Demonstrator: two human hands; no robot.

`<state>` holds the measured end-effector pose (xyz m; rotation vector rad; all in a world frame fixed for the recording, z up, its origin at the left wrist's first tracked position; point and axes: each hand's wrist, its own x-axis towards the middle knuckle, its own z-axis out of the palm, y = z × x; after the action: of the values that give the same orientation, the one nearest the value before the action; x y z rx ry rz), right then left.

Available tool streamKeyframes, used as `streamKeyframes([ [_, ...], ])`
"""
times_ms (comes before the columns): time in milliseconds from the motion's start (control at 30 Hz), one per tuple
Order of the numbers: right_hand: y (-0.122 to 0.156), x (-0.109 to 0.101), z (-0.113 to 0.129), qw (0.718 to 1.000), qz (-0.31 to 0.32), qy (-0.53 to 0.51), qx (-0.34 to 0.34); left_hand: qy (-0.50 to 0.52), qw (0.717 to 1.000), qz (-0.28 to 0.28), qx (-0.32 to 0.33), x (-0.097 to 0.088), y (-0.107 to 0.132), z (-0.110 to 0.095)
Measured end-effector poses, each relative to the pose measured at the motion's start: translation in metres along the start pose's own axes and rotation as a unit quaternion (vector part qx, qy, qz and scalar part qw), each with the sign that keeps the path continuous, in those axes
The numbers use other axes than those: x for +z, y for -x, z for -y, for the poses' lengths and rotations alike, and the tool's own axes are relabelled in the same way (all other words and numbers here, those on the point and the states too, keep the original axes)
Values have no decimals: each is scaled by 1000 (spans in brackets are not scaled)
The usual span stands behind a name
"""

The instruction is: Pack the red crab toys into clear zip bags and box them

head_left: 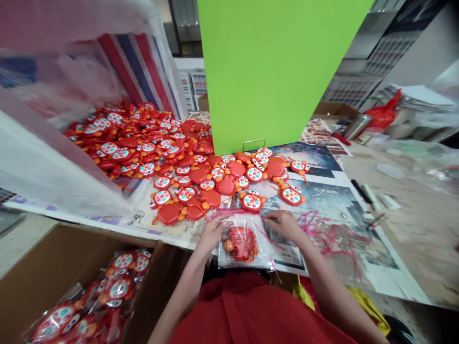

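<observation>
A red crab-shaped toy (pixel 243 242) lies inside a clear plastic bag (pixel 266 255) at the table's near edge, its plain red back facing up. My left hand (pixel 212 232) has its fingers closed on the bag's upper left edge. At the upper right corner, the fingers of my right hand (pixel 286 224) are pinched together on the bag. Thin pink strips (pixel 231 210) run along the top of the bag. Just beyond it lies a loose toy (pixel 252 201) with a white face and coloured dots.
A large pile of red toys (pixel 150 138) spills from a white sack (pixel 60 157) at left. Bagged toys fill a cardboard box (pixel 32 255) at lower left. A green board (pixel 283 71) stands behind. Pink strips (pixel 332 236), pens (pixel 362 191) and a red bag (pixel 383 114) are at right.
</observation>
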<state>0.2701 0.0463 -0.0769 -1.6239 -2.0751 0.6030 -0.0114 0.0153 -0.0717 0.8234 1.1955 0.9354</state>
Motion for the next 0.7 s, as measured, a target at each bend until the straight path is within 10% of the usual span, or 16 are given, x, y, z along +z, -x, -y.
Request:
streamKeyframes([
  [100, 8, -6, -13, 988, -52, 144, 32, 3, 1000, 1, 4, -2, -3, 1],
  [367, 15, 15, 17, 988, 78, 122, -44, 3, 1000, 10, 6, 1, -4, -3],
  [700, 25, -48, -50, 922, -91, 332, 178, -24, 999, -13, 17, -1, -2, -6],
])
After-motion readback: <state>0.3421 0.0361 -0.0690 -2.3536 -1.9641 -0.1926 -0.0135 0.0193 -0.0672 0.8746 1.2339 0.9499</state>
